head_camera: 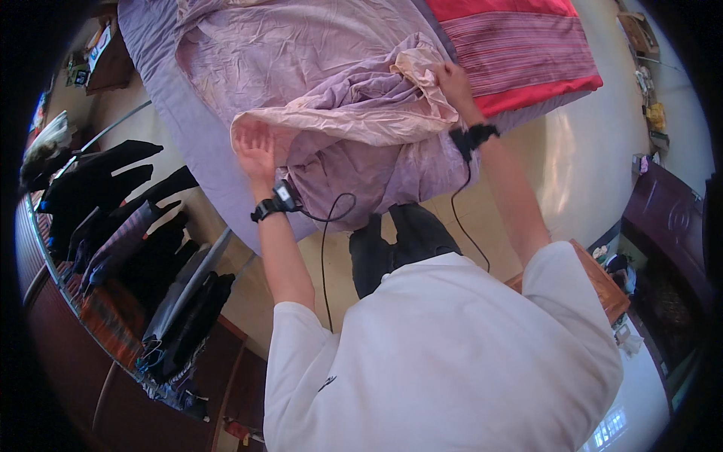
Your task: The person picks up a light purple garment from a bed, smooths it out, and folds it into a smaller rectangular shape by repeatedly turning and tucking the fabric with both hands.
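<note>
A wrinkled mauve and pale pink fabric cover lies bunched across the bed, its pale hem folded up into an opening. My left hand is at the left end of that opening, palm showing and fingers spread against the pink inner side. At the right end, my right hand grips a crumpled pale bunch of the cloth. Part of the cover hangs over the bed's near edge, close to my legs. Beneath it spreads a lavender sheet or quilt.
Folded red bedding with a striped band lies on the bed at right. Clothes hang on a metal rack at left. Cables trail from the black wrist-worn devices. A wooden stool or chair stands behind at right.
</note>
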A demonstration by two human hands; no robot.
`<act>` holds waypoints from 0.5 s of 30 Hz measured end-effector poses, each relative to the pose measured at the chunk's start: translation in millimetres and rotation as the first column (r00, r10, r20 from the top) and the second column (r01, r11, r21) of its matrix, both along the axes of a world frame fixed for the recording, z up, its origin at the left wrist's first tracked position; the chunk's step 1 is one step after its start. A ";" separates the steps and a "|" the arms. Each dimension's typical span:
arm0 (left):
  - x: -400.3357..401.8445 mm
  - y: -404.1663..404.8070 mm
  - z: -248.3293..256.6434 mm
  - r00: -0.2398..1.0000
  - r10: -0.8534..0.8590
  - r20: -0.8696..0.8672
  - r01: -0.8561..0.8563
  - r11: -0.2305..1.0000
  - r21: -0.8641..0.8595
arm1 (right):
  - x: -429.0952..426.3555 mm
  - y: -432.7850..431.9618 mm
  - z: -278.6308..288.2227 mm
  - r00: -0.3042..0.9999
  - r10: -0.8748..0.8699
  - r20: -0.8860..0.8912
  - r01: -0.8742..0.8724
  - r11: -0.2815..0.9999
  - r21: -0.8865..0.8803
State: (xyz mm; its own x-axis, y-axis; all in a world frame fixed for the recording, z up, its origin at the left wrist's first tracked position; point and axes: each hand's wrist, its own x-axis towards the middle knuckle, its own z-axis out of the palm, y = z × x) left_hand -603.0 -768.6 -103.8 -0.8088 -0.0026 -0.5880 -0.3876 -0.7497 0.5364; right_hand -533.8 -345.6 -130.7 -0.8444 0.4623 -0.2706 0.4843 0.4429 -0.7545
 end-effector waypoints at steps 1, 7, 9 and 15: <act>10.4 -6.2 -19.7 0.996 -0.044 0.076 0.055 0.987 -0.151 | 16.6 -19.5 -2.3 0.997 -0.079 0.000 0.079 0.994 0.079; 93.3 2.4 -95.2 0.943 -0.290 0.162 0.279 0.423 -0.862 | 135.7 -52.9 -120.0 0.881 -0.472 0.027 0.346 0.683 0.643; 94.1 16.8 -81.7 0.908 -0.379 0.177 0.278 0.233 -0.932 | 158.2 -35.4 -162.7 0.852 -0.511 0.109 0.476 0.845 0.242; 65.7 19.1 -63.2 0.620 -0.520 0.587 0.471 -0.352 -0.809 | 54.8 5.7 -95.6 0.843 -0.383 0.377 0.527 0.727 -0.440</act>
